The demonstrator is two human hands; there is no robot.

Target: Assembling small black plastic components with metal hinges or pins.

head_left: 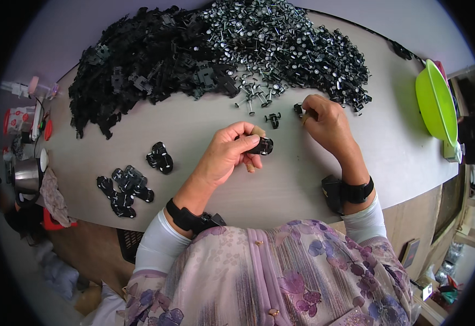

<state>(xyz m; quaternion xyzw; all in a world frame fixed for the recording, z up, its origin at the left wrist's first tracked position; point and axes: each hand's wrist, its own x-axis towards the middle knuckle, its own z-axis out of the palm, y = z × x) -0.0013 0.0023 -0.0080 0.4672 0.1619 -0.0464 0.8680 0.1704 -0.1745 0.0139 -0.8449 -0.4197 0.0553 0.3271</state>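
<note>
My left hand (232,149) pinches a small black toy car base (263,145) between thumb and fingers, over the middle of the table. Tan coverings wrap some of its fingertips. Farther right, my right hand (324,119) has its fingers pressed together on a black wheel axle (298,110), just short of the axle pile. Between the two hands a wheel pair (272,120) lies loose on the tabletop. Left of my left hand sit several toy car bases with wheels (130,179), and one more group (160,158) rests a little nearer to it.
A big heap of black plastic parts (139,60) fills the far left. Beside it spreads a pile of metal axles with wheels (281,43). A lime green basin (435,103) leans at the right edge. A metal pot (27,175) and a cloth (56,195) are at the left edge.
</note>
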